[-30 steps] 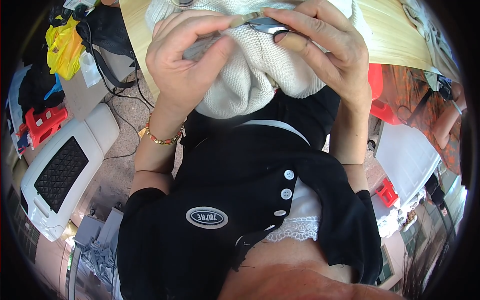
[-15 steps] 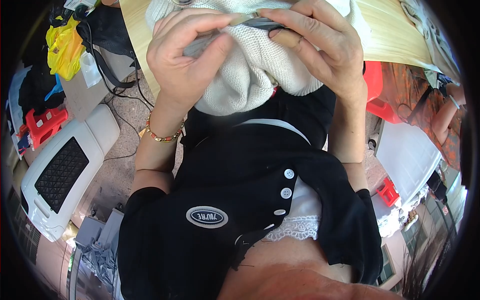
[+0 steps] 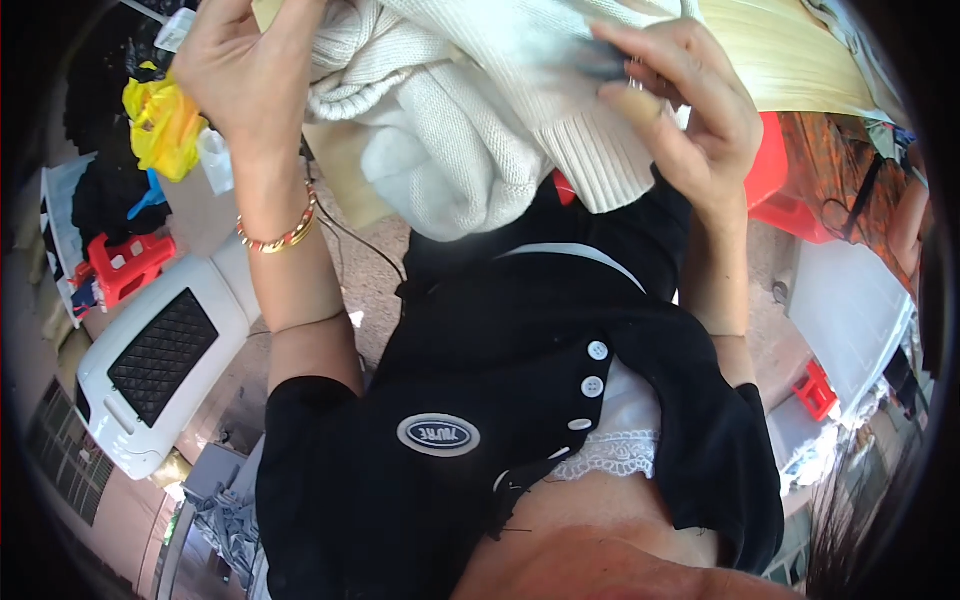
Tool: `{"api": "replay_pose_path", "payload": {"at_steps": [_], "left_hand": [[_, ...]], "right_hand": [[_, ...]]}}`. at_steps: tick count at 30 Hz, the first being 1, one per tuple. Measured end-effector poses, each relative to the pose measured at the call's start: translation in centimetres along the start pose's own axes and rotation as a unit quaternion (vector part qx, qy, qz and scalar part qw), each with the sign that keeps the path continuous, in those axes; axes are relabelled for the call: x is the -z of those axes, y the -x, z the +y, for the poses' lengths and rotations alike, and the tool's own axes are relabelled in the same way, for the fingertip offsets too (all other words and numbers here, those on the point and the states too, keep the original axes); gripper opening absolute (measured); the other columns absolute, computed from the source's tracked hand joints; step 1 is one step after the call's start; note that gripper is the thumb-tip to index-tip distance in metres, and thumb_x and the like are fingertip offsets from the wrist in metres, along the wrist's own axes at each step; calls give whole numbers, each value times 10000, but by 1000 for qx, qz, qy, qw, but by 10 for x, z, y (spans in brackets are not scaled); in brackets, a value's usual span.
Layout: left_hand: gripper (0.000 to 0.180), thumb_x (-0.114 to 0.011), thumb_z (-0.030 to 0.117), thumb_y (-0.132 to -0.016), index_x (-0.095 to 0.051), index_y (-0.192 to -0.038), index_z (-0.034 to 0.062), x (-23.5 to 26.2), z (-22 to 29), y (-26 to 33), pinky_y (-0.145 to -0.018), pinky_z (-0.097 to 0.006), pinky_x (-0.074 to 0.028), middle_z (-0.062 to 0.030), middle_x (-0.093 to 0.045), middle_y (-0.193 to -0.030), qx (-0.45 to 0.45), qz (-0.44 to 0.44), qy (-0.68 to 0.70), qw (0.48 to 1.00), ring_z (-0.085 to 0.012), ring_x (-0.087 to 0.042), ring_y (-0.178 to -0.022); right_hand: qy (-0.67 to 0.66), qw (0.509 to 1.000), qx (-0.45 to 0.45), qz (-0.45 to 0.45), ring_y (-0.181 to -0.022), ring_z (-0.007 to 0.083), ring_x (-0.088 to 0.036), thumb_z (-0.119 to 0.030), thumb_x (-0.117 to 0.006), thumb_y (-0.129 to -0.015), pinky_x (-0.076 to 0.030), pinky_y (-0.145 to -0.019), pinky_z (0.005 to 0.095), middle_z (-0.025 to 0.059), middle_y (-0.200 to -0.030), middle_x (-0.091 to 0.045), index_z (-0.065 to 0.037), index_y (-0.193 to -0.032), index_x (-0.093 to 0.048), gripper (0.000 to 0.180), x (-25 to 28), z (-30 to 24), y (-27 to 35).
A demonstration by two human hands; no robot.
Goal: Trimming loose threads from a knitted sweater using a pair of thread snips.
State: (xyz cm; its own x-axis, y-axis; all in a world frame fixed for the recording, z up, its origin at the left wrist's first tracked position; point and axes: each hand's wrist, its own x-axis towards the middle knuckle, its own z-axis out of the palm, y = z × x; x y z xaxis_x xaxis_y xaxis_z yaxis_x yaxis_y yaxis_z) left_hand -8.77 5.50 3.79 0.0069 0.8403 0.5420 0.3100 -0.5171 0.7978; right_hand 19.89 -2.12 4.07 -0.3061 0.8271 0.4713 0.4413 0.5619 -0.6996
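A cream knitted sweater hangs bunched in front of my chest, held up by both hands. My left hand grips its upper left part; a gold and red bangle circles that wrist. My right hand is closed on the ribbed edge of the knit at the upper right, and a small dark metal tool, blurred, shows between its fingers. Below the sweater lies my black top with white buttons.
A white appliance with a dark quilted panel stands on the floor at left, near a small red plastic stool and a yellow bag. A red stool and orange patterned cloth lie at right. A light wooden tabletop is ahead.
My left hand has swung out to the left and upward, spreading the sweater wider. The right hand stays on the ribbed edge with the tool.
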Motion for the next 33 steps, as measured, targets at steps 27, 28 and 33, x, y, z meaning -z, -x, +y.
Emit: {"api": "replay_pose_path", "payload": {"at_steps": [27, 28, 33], "left_hand": [[522, -842, 119, -739, -623, -1200, 12, -42, 37, 38, -925, -369, -471, -169, -595, -1210, -187, -133, -286, 930, -315, -590, -1095], [485, -835, 112, -706, -640, -1149, 94, -47, 30, 34, -802, -353, -457, -100, -589, -1164, -229, -91, -247, 937, -251, -589, -943], [450, -862, 90, -683, -652, -1080, 75, -56, 37, 40, -804, -329, -454, -101, -574, -1078, -222, -23, -145, 964, -259, -566, -948]], "right_hand": [[-703, 648, -290, 38, -834, 131, -704, -189, -609, -966, -578, -749, 223, 121, -998, -715, 77, -1213, -603, 364, -17, 51, 38], [-718, 630, -293, 45, -874, 143, -706, -191, -610, -966, -577, -781, 236, 135, -1042, -711, 80, -1222, -599, 373, -20, 51, 40], [-735, 618, -278, 23, -935, 168, -711, -168, -630, -955, -578, -819, 258, 153, -1098, -706, 89, -1238, -591, 385, -24, 56, 46]]}}
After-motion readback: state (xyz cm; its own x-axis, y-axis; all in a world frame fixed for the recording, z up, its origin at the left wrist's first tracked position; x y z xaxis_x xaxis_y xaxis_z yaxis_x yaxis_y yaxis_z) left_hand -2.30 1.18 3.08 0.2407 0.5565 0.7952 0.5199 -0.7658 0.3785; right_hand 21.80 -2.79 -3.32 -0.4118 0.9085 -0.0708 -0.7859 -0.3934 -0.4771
